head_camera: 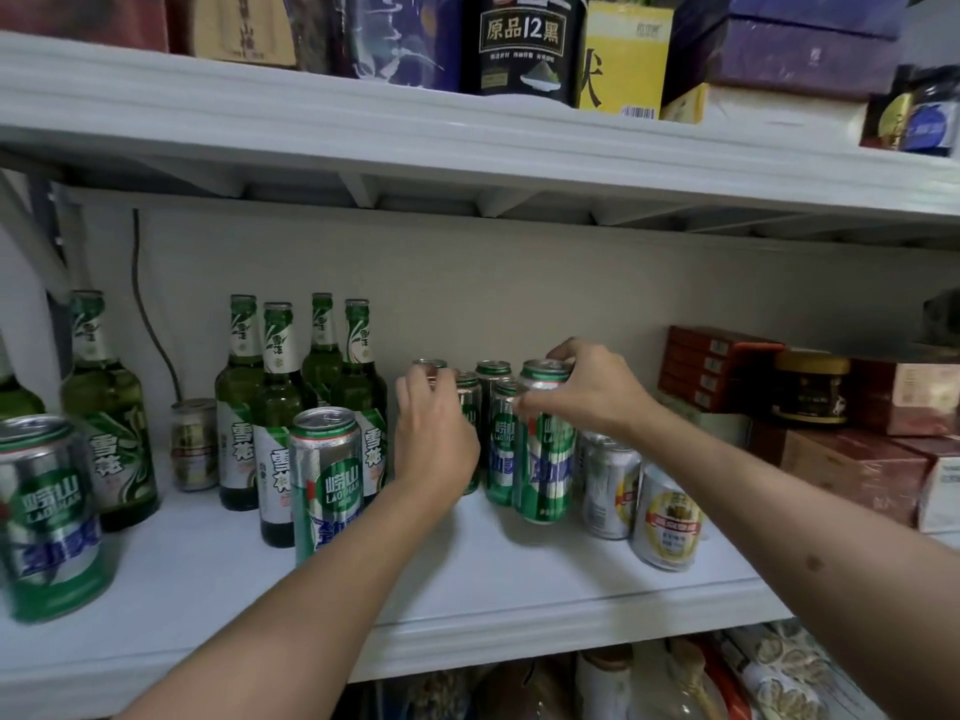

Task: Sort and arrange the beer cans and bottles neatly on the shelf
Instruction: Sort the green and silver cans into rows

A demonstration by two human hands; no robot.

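1. The right hand [587,392] is clamped around the rim of a tall green-and-silver aluminium beer can [543,444], standing on the white shelf [467,579].
2. The left hand [434,433], fingers curled, rests against neighbouring green cans [501,439]; whether it grips is unclear.
3. Best to slide it upright, flush beside those.

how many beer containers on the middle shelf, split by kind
Green glass bottles: 7, counting one cut off at the left edge
Green Laoshan cans: 7, counting one mostly hidden behind the left hand; the right hand grips one by its top
Silver cans with red and gold labels: 3
Total: 17 visible
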